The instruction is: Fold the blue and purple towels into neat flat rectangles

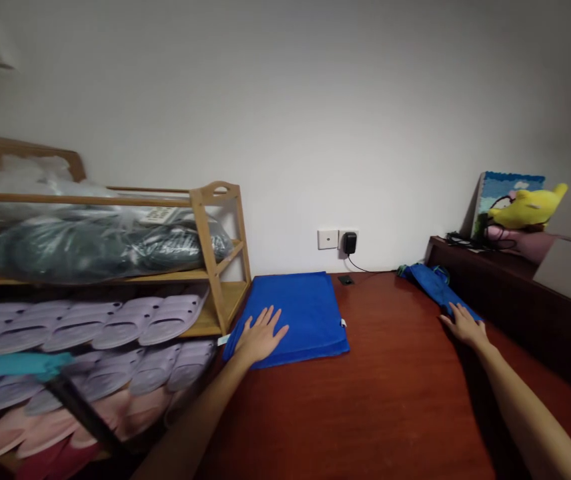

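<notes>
A blue folded cloth (299, 303) lies flat at the left of the reddish-brown tabletop (365, 407), with small white tags at its edges. My left hand (260, 337) rests on its near left part, fingers spread. At the right side of the tabletop, a second blue cloth (433, 283) lies bunched in a long narrow strip, with some green at its far end. My right hand (467, 327) is over the near end of that strip, fingers stretched out and touching it; part of the cloth is hidden under the hand.
On the left stands a wooden rack (220, 260) holding plastic-wrapped bundles (90, 243) and rows of lilac slippers (170, 317). A black plug adapter (349, 243) sits in the wall socket, its cord trailing along the table. A dark raised ledge (495, 307) on the right bears a yellow plush toy (525, 208).
</notes>
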Available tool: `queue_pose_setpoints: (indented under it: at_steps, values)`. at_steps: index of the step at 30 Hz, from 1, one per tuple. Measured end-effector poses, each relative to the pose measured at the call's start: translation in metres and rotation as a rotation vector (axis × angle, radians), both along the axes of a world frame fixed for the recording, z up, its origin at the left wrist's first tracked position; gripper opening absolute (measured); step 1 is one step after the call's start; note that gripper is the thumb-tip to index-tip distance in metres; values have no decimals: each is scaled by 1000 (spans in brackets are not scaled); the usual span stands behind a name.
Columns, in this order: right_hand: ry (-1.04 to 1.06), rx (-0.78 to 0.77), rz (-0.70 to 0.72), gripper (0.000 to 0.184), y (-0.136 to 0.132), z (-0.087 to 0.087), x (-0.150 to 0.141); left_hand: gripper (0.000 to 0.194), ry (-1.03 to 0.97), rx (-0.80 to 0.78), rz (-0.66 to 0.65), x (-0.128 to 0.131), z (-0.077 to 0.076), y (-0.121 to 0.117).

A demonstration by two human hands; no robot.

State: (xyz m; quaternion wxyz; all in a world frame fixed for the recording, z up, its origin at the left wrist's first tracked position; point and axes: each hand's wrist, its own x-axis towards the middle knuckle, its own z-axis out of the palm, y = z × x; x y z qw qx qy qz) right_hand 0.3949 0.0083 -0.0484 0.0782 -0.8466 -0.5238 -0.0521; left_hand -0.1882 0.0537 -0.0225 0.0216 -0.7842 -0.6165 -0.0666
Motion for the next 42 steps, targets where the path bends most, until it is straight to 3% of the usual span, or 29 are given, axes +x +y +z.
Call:
queue_pose_setpoints:
  at_steps: [4, 9, 13, 16, 21, 25, 28, 30, 37, 42]
  values:
    - [-58, -25, -19, 55, -6, -1, 5, 64, 15, -4, -6, 0, 3, 1]
    - [-124, -17, 48, 43, -19, 17, -19, 64, 4, -8, 1, 2, 2, 0]
    - [-186, -26, 154, 34, -50, 27, -47, 54, 17, 198, -66, 5, 4, -9]
    - [-232, -31, 234, 29, -76, 30, -72, 47, 8, 335, -136, 13, 10, -22]
    - [-280, -16, 306, 29, -111, 33, -114, 46, 20, 314, -288, 44, 18, -58]
    - [-307, -1, 353, 31, -141, 33, -151, 45, -14, 275, -489, 81, 13, -92]
    - [-347, 38, 410, 32, -167, 29, -183, 48, -22, 195, -683, 106, 7, -112]
    - [-389, 108, 448, 33, -188, 22, -203, 50, -27, 142, -738, 117, 6, -120]
    - [-476, 467, 586, 38, -261, -16, -242, 52, -62, 91, -742, 132, 12, -130]
    - [-454, 587, 748, 35, -295, -13, -242, 64, -16, 188, -761, 143, 20, -128]
